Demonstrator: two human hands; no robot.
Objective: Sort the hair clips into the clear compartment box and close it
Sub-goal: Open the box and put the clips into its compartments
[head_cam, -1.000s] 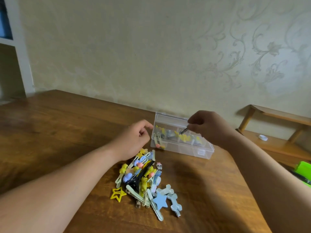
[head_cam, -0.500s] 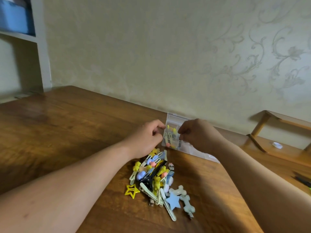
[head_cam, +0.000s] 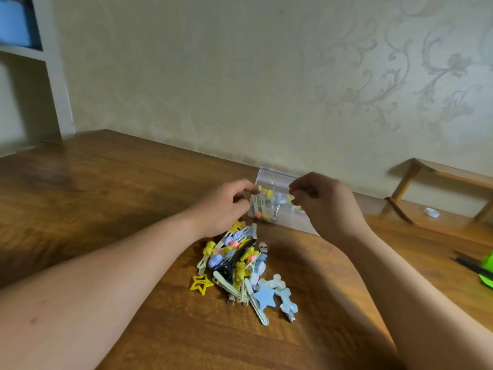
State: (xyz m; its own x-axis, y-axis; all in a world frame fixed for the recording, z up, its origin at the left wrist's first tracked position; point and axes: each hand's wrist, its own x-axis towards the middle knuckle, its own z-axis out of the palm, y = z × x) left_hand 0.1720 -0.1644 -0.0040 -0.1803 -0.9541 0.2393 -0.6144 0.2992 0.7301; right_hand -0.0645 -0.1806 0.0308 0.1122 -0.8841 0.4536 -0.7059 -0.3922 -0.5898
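The clear compartment box sits at the table's far edge with its lid standing up at the back. Yellow, orange and dark clips lie in its compartments. My left hand pinches the box's left edge. Over the right half of the box hovers my right hand, fingers curled together. A bit of yellow shows at its fingertips, and whether it is held is unclear. A pile of hair clips lies nearer me, with a yellow star clip and a blue star clip at its near side.
The wooden table runs up to a patterned wall. On the right stands a low wooden shelf with a white cap on it. A green object and a black pen lie at the right edge. At far left is a white shelf unit.
My right hand held a dark clip over the box, dipped to the left compartments, then rose and shifted right. My left hand stayed at the box's left edge. The view swung left.
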